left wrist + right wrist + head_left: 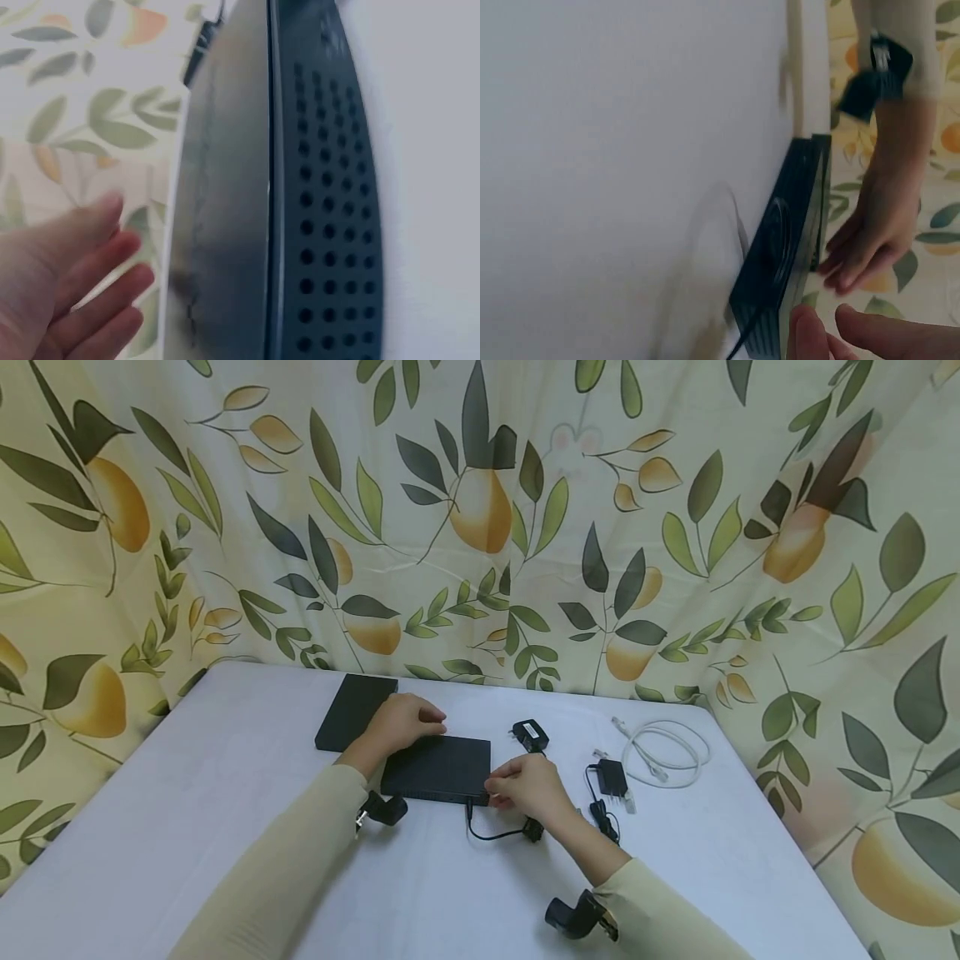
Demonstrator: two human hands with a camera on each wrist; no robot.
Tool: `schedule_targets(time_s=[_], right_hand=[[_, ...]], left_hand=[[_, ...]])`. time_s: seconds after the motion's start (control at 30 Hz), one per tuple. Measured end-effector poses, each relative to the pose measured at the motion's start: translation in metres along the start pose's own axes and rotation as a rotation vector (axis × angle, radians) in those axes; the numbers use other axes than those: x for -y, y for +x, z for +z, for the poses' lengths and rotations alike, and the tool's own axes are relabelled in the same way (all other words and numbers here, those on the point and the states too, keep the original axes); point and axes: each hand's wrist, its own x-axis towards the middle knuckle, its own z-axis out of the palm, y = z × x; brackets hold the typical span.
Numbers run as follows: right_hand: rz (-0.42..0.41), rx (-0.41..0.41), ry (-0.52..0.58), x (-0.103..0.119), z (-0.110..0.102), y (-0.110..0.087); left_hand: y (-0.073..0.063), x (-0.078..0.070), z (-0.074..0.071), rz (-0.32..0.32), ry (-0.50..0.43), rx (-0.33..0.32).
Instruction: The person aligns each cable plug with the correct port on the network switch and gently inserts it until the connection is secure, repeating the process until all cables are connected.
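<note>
A flat black metal box (pixel 438 767), shaped like a network switch, lies on the white table. Rows of round vent holes (pixel 328 202) run along its side in the left wrist view. A black power cable (pixel 470 814) is plugged into its near edge. My left hand (pixel 401 722) hovers over its far left part with loosely bent fingers and holds nothing. At the box's near right corner is my right hand (pixel 528 785), fingertips right at the edge. In the right wrist view, the thumb (pixel 885 334) and forefinger stand apart with nothing between them.
Behind the left hand lies a second black box (pixel 356 710). To the right are a black power adapter (pixel 530 735), another adapter (pixel 612 777) with a bundled cord (pixel 602 821), and a coiled white network cable (pixel 675 785). A patterned curtain (pixel 480 602) hangs behind the table.
</note>
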Motion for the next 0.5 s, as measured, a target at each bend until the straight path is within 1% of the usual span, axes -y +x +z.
schedule_targets(time_s=[0.1, 0.2, 0.33, 0.43, 0.5], right_hand=[[0.016, -0.036, -0.001, -0.001, -0.005, 0.007], [0.034, -0.059, 0.008, -0.004, -0.006, 0.013], [0.076, -0.078, 0.030, -0.011, -0.001, 0.020], [0.089, -0.088, 0.067, -0.015, 0.005, 0.022], [0.090, -0.093, 0.075, -0.017, 0.009, 0.024]], left_hand=[[-0.019, -0.001, -0.004, -0.050, -0.019, -0.141], [-0.040, -0.001, -0.007, -0.104, -0.052, -0.244], [-0.067, 0.002, -0.005, -0.140, -0.097, -0.341], [-0.083, 0.007, 0.000, -0.151, -0.110, -0.385], [-0.092, 0.011, 0.005, -0.172, -0.114, -0.402]])
